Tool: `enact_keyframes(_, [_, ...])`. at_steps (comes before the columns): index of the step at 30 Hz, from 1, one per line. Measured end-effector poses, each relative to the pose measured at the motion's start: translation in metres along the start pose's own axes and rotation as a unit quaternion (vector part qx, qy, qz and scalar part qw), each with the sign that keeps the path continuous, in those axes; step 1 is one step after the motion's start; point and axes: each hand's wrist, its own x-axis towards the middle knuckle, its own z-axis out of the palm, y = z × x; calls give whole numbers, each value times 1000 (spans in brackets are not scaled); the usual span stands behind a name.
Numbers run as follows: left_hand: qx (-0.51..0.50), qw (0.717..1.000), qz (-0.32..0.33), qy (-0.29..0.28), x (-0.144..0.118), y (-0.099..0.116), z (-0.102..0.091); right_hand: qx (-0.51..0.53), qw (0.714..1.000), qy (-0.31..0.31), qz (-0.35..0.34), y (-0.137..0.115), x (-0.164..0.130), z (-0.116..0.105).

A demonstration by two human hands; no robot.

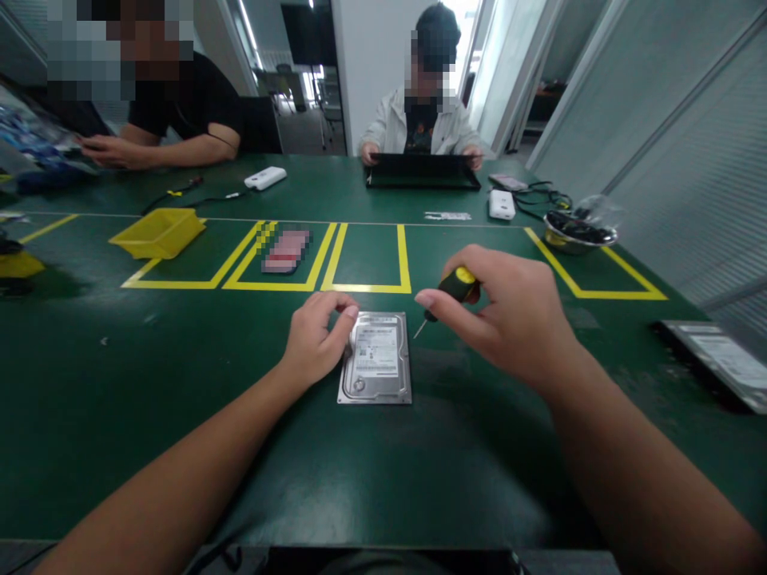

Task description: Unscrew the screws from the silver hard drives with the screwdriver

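On the near middle of the green table [120, 415] lies a hard drive [375, 358], label up. Left hand [316, 339] pinches its far left corner, seemingly to steady it. Right hand [509, 315], just right of the drive, grips a screwdriver [447, 294], tip hanging just off the far right corner.

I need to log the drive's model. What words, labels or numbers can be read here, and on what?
No text can be read.
Hard drive label: printed lines and barcodes, too small and blurred.
White strip on the green table: print too small.
Flat package at the right edge: label blurred.
Screwdriver: no marking visible.
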Motion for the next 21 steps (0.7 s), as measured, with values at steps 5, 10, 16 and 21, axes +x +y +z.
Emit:
enact_keyframes(5, [-90, 987, -126, 54, 4, -12, 4, -64, 997, -38, 17, 16, 3, 1])
enact_keyframes(10, [-139, 968, -194, 76, 6, -28, 9, -190, 979, -78, 20, 27, 6, 27])
enact_keyframes(16, [-154, 961, -214, 79, 5, -38, 13, -233, 957, -171, 3, 23, 6, 43])
enact_keyframes(21, [-150, 962, -215, 76, 5, -37, 12, -209, 938, -265, 83, 14, 2, 52])
